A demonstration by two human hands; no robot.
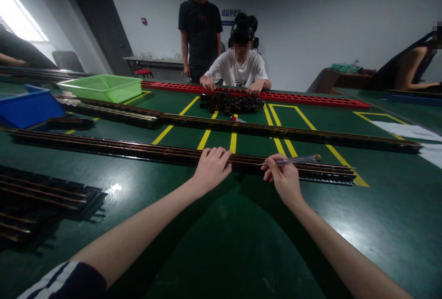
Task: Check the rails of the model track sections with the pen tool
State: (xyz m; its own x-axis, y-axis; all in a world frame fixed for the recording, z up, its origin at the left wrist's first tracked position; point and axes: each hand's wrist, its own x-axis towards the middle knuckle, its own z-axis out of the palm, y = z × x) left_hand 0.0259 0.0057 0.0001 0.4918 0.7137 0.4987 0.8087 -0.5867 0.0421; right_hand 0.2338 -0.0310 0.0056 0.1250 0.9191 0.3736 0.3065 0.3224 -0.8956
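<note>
A long dark strip [165, 152] with copper-coloured lines along its length lies across the green table in front of me. My left hand [213, 166] rests on its middle, the fingers curled over the strip and gripping it. My right hand [283, 179] pinches a slim tool [299, 159] with a clear handle and a brass-coloured end. The tool's thin tip points left and is at the strip, between my two hands; whether it touches cannot be made out. The strip's right end reaches past my right hand.
Behind lies a second long strip [293, 134], then a pile of small dark parts [231, 103] and a red slotted rail [311, 100] at a seated co-worker's hands. Left are a green basket [103, 88], a blue bin [29, 108] and stacked dark strips [44, 193]. Papers [407, 129] lie right.
</note>
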